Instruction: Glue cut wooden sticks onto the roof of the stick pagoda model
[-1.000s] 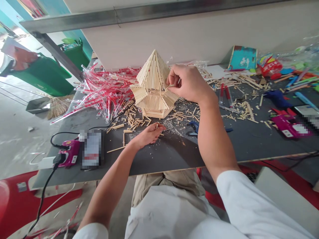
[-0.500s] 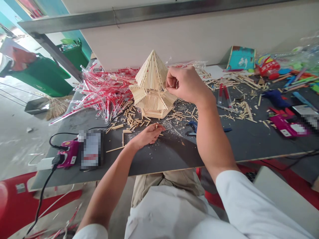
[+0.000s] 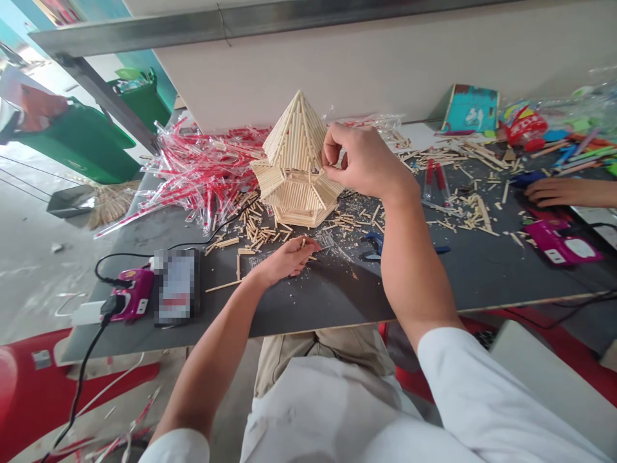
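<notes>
A pavilion-like model (image 3: 296, 138) built of thin wooden sticks stands on the dark table, with a pointed roof over a wider tier. At the right edge of its roof is my right hand (image 3: 369, 161), raised, thumb and forefinger pinched together. Whatever lies between those fingertips is too small or hidden to make out. My left hand (image 3: 288, 262) rests low over the table in front of the model, fingers closed on a short wooden stick (image 3: 303, 243) whose end shows. Loose stick pieces (image 3: 258, 231) lie between this hand and the model.
Red-and-clear plastic wrappers (image 3: 207, 170) heap at the left. A phone (image 3: 177, 288) lies beside a magenta power strip (image 3: 132, 294) with cables. Blue-handled pliers (image 3: 373, 244) lie beyond my right forearm. Another person's hand (image 3: 554, 191) reaches in over a second magenta strip (image 3: 562, 243).
Another person's hand has come in from the right edge, over the dark blue object there. My two hands hold nearly the same places; the view has shifted slightly.
</notes>
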Demonstrator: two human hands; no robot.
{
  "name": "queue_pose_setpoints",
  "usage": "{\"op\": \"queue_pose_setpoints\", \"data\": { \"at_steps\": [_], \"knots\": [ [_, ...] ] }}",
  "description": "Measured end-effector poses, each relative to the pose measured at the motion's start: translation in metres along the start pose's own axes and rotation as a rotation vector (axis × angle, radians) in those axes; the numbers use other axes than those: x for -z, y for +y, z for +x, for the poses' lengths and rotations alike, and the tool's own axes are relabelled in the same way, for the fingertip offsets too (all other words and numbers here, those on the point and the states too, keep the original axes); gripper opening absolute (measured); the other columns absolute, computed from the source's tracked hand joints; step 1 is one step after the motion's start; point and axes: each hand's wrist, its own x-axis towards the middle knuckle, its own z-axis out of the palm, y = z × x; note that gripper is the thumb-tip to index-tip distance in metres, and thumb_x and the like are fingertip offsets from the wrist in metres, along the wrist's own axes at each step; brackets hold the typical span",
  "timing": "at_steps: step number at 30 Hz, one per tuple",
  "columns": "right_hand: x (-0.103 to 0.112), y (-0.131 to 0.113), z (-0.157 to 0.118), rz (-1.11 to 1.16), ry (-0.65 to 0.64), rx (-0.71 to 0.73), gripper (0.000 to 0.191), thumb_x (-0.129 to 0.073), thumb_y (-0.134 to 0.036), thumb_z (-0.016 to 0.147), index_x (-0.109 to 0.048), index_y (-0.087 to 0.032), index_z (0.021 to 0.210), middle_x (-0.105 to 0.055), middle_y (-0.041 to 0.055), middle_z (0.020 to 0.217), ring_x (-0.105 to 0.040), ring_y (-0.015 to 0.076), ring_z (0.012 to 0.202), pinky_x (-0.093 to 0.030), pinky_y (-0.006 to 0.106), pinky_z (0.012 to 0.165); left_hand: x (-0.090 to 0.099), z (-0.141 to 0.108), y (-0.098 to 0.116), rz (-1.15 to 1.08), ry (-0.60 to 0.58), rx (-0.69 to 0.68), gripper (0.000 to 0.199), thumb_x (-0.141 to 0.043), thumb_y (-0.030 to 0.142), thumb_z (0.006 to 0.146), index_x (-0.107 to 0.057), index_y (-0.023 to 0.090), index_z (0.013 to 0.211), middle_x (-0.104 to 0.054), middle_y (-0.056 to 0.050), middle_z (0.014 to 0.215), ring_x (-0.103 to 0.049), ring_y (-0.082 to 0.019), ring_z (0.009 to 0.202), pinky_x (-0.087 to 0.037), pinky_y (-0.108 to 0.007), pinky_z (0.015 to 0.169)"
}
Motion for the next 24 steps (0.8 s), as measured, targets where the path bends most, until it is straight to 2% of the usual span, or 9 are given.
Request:
{"op": "queue_pose_setpoints", "data": {
  "at_steps": [6,11,16,21,24],
  "knots": [
    [0.0001,0.0006,-0.0006,0.030,-0.001,-0.022,0.023,-0.066,-0.015,0.083,-0.047,-0.027,0.082,-0.065,0.0016,0.089,-0.062,0.0204,0.079,-0.050,0.035,0.071,-0.0016,-0.0007,0.0020,0.014,0.012,-0.003,0.051,-0.070,0.063,0.089,-0.058,0.016,0.108,-0.027,0.010,0.063,-0.024,-0.006,0.052,-0.026,-0.019,0.045],
    [-0.0016,0.0052,-0.0010,0.108,0.020,0.038,0.024,-0.066,-0.015,0.081,-0.046,-0.028,0.082,-0.064,0.0013,0.084,-0.063,0.0219,0.081,-0.052,0.037,0.074,-0.0009,-0.0006,0.0014,0.015,0.005,-0.006,0.051,-0.069,0.062,0.090,-0.057,0.016,0.109,-0.027,0.010,0.064,-0.024,-0.006,0.052,-0.026,-0.018,0.045],
    [-0.0008,0.0051,-0.0006,0.102,0.001,-0.014,0.023,-0.070,-0.020,0.082,-0.048,-0.028,0.081,-0.066,0.0025,0.088,-0.065,0.0239,0.085,-0.052,0.039,0.080,0.0000,-0.0004,0.0006,0.006,0.000,-0.014,0.048,-0.069,0.060,0.091,-0.056,0.016,0.108,-0.027,0.010,0.065,-0.024,-0.006,0.052,-0.025,-0.019,0.046],
    [-0.0004,0.0037,-0.0006,0.101,-0.006,-0.094,0.024,-0.076,-0.029,0.081,-0.052,-0.028,0.083,-0.069,0.0034,0.089,-0.066,0.0257,0.090,-0.052,0.039,0.077,0.0009,-0.0001,-0.0003,0.015,0.004,-0.016,0.047,-0.069,0.059,0.092,-0.057,0.016,0.108,-0.028,0.009,0.066,-0.025,-0.007,0.054,-0.026,-0.020,0.046],
    [-0.0011,0.0045,-0.0011,0.133,0.013,-0.064,0.023,-0.075,-0.026,0.080,-0.052,-0.029,0.081,-0.069,0.0030,0.089,-0.065,0.0252,0.088,-0.052,0.039,0.077,0.0009,-0.0005,0.0004,0.010,0.003,-0.018,0.047,-0.069,0.058,0.092,-0.057,0.016,0.108,-0.028,0.009,0.066,-0.025,-0.007,0.054,-0.026,-0.020,0.046]
  ]
}}
